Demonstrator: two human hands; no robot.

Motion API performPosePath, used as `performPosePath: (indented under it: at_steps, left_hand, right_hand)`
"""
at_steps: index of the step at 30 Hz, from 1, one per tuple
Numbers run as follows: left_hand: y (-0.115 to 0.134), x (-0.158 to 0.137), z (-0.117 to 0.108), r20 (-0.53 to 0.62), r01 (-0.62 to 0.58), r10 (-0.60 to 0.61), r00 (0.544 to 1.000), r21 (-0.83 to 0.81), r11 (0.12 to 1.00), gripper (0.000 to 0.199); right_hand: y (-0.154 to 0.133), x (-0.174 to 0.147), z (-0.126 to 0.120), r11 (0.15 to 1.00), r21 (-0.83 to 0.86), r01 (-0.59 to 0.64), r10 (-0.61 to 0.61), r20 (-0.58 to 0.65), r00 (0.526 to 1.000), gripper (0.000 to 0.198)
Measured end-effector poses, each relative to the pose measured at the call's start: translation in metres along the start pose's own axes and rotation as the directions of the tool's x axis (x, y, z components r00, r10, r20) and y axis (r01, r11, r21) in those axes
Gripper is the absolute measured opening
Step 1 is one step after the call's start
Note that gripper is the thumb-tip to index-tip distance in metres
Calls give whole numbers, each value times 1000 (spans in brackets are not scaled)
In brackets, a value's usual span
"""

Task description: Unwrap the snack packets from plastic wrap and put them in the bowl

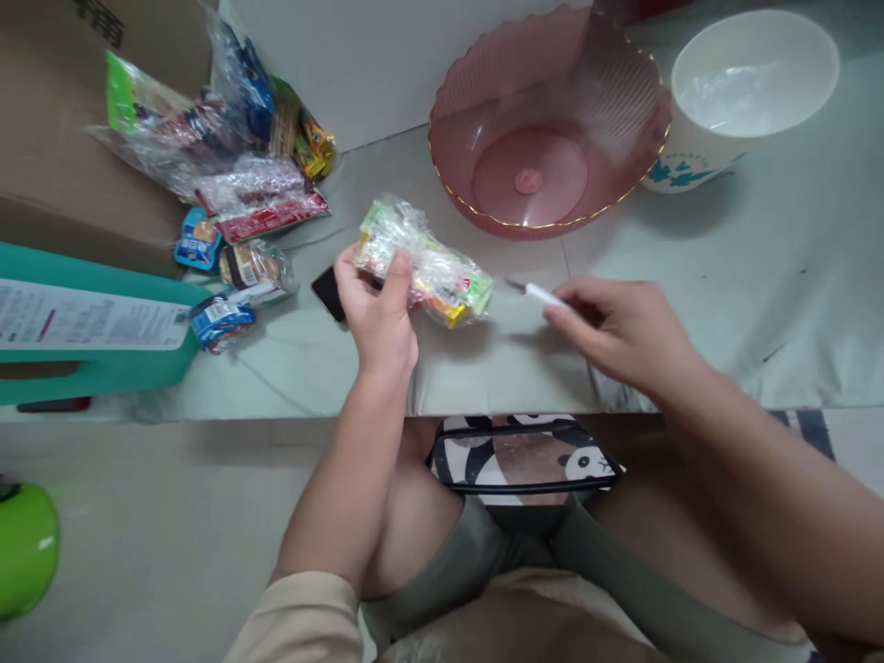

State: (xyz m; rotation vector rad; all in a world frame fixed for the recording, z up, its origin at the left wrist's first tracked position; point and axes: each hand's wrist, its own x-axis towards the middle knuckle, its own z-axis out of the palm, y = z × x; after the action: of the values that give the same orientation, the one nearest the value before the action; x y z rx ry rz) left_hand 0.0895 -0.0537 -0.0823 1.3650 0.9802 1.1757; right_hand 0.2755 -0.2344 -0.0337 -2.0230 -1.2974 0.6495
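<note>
My left hand (382, 308) grips a clear plastic-wrapped bundle of snack packets (428, 262), green and yellow under the film, held just above the table. In my right hand (614, 322) is a small knife with a white handle (542, 295). Its short blade points left, a little apart from the bundle's right end. Partly hidden behind my left hand lies a dark phone-like object (327, 293). Beyond both hands stands a pink ribbed bowl with a gold rim (476, 198), with nothing visible inside.
At the back left, packaged snacks (255, 193) lie against a cardboard box (62, 138). A teal carton (138, 373) stands at the left edge. A white bucket (697, 152) with clear plastic inside is at the back right. A panda-print item (525, 460) sits below the table edge.
</note>
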Motion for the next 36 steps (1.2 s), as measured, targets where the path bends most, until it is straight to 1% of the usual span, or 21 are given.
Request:
performPosePath:
  at_steps: [2,4,6,7,9,12,14,16,17,19,21,22,25,28,30,33,36]
  left_hand:
    - [4,-7,5,31,67,-66,997,-41,997,68]
    - [10,-14,11,52,143,-138,989,-89,986,68]
    - [14,-18,16,69,203,-196,978,-115,972,68]
    - [16,-19,18,77,224,-216,973,-118,968,69]
    - [17,-23,21,88,244,-235,968,-108,964,69]
    - [14,-31,26,101,217,-210,972,-64,974,69]
    - [11,-38,30,132,193,-189,973,-21,981,66]
    - [8,-46,33,182,189,-190,965,21,982,60]
    - [8,-49,35,204,192,-196,959,39,981,57]
    - [7,-52,38,224,204,-213,951,60,977,51]
    - [8,-51,40,212,230,-237,948,58,971,47]
    - [9,-49,40,200,249,-254,946,51,967,46]
    - [12,-45,40,187,295,-300,936,54,954,44]
    - [14,-43,39,229,301,-316,921,99,948,43]
    - [14,-43,38,257,276,-303,917,137,951,42]
    - [13,-44,36,290,217,-267,919,192,957,39]
    - [11,-43,34,293,184,-247,924,226,956,37]
  right_hand:
    - [17,5,-2,982,-190,2,-33,-160,987,21]
    - [31,9,-1,949,-314,-19,-57,-231,971,21]
    - [37,11,3,932,-361,-17,-86,-268,960,20]
    - [37,11,5,936,-351,3,-108,-278,955,21]
    - [29,9,9,961,-259,96,-165,-263,951,26]
    - [11,4,18,966,-38,257,-259,-194,946,46]
    - [4,2,25,947,44,319,-307,-174,935,56]
    - [2,2,29,935,70,348,-334,-159,929,56]
    - [3,2,30,934,77,348,-334,-153,930,52]
    - [5,3,28,944,96,316,-299,-154,942,36]
    - [6,4,24,957,131,258,-236,-162,958,15]
    - [6,5,22,962,156,225,-200,-156,967,10]
    - [3,6,16,958,254,135,-113,-98,989,16]
    - [-1,7,14,944,325,64,-48,-55,997,22]
    - [-3,8,14,936,350,34,-16,-55,998,24]
    - [-5,8,14,919,393,-13,38,-55,998,20]
    - [-8,7,13,901,430,-58,86,-45,995,18]
